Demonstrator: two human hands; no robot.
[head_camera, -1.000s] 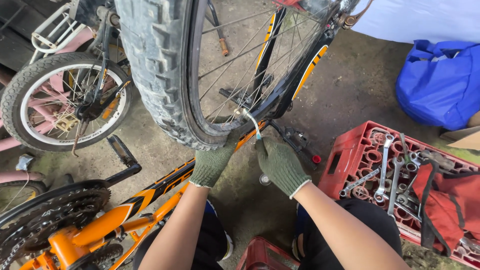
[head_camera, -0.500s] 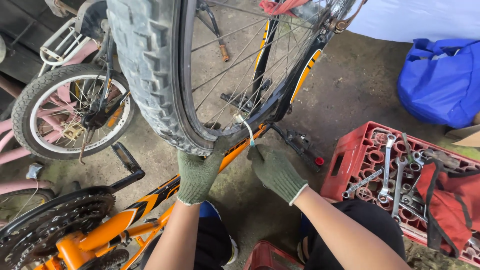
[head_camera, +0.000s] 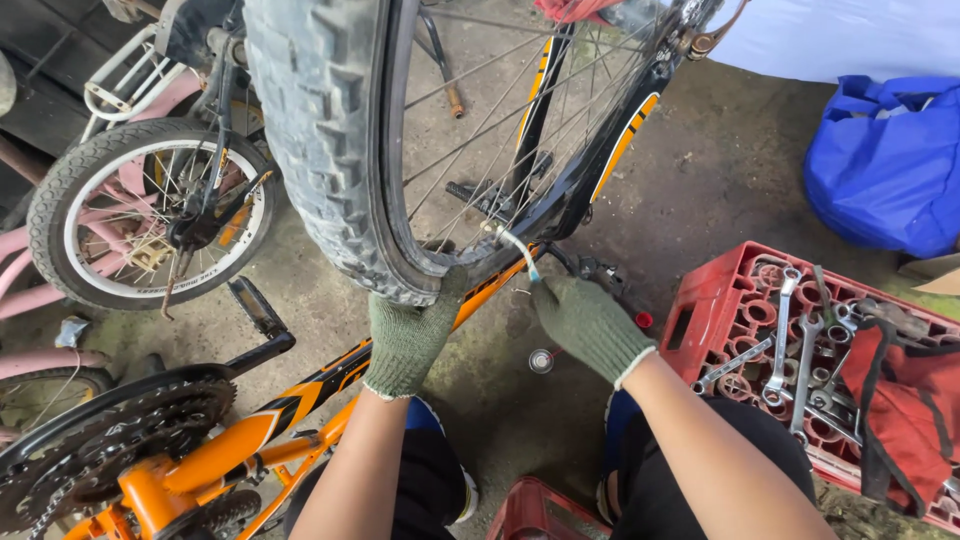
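Observation:
A big knobby bicycle tyre (head_camera: 320, 150) on a spoked wheel fills the upper middle of the head view. My left hand (head_camera: 410, 335), in a green knit glove, grips the bottom of the tyre and rim. My right hand (head_camera: 588, 322), also gloved, pinches a small white valve stem (head_camera: 520, 250) that sticks out at the inner rim. The wheel sits in a black and orange bike frame (head_camera: 600, 170), turned upside down.
A red plastic crate (head_camera: 730, 300) with several wrenches stands at the right, a red bag on it. A blue bag (head_camera: 885, 165) lies behind. At left are a small pink bike's wheel (head_camera: 150, 210) and an orange frame with chainring (head_camera: 110, 450). A small cap (head_camera: 541, 360) lies on the concrete.
The view shifted slightly and both hands sit a little lower in it. My left hand stays on the tyre. My right hand has closed in on the valve stem.

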